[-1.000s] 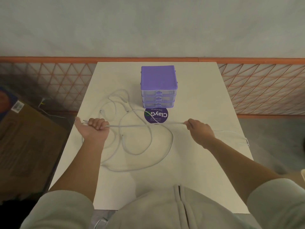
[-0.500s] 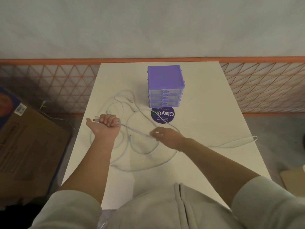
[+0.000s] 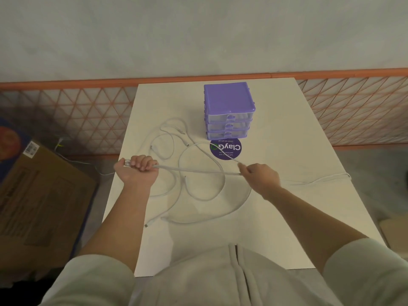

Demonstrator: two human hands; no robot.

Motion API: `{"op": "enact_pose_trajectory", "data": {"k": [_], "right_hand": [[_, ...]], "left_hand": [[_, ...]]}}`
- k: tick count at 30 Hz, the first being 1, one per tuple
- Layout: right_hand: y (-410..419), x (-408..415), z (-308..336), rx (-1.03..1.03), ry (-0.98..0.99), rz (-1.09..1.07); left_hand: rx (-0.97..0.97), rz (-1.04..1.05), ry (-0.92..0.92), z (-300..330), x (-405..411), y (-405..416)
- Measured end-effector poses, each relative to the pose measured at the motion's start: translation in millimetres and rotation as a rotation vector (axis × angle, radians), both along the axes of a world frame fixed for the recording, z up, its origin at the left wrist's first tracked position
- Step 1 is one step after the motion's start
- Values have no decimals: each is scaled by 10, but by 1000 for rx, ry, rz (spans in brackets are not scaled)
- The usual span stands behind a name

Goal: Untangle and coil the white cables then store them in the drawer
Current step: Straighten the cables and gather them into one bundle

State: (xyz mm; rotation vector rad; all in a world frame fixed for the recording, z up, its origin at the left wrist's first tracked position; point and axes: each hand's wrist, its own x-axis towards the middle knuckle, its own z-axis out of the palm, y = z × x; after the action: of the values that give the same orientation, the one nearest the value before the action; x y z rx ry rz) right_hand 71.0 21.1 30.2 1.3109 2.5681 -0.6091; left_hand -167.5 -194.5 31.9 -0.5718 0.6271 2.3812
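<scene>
Several white cables [image 3: 198, 195] lie tangled in loops on the white table [image 3: 276, 228]. My left hand [image 3: 138, 171] grips one cable end in a fist at the table's left edge, its plug poking out to the left. My right hand [image 3: 258, 176] pinches the same cable farther along, so a doubled stretch [image 3: 198, 171] runs taut between the hands above the tangle. The rest of that cable trails to the table's right edge [image 3: 326, 178]. A purple three-drawer unit [image 3: 228, 111] stands at the back, all drawers closed.
A round purple sticker [image 3: 225, 149] lies in front of the drawers. A cardboard box [image 3: 37, 195] sits on the floor to the left. An orange lattice fence [image 3: 88, 111] runs behind the table, against a grey wall.
My right hand has slid rightward along the cable, away from my left hand, drawing another taut stretch between them. The left hand keeps its grip near the left edge.
</scene>
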Motion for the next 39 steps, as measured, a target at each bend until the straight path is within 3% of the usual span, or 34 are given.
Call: {"op": "enact_pose_trajectory", "data": {"k": [13, 18, 28, 39], "right_hand": [[371, 557, -365, 243, -227, 0], [415, 554, -443, 218, -337, 74], [30, -13, -364, 32, -123, 207], [-638, -917, -258, -37, 19, 769]], "left_hand": [[-59, 48, -117, -214, 68, -198], [-212, -51, -38, -205, 131, -155], [-288, -62, 23, -76, 74, -175], [-392, 76, 10, -232, 306, -543]]}}
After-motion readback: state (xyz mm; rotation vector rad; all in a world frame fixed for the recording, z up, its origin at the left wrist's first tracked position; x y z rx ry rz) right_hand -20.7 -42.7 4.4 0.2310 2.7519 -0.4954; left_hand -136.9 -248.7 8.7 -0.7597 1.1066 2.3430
